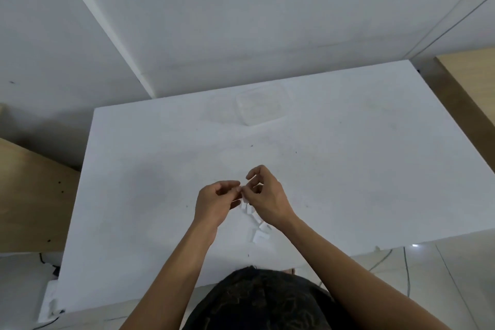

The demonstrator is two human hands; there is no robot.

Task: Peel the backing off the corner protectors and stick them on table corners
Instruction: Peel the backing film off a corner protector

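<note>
We pinch 1 tiny piece, prob. a corner protector [243, 191], betw. left hand [217, 203] & right hand [267, 198]; spare protectors [258, 230] lie just below, nearer right wrist; table [348, 169] corners well apart.

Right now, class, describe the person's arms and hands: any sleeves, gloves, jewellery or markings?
The left hand and right hand wear no gloves, and no ring, watch or bracelet is visible. Both arms are bare to the frame edge, with no sleeves or markings showing.
</note>
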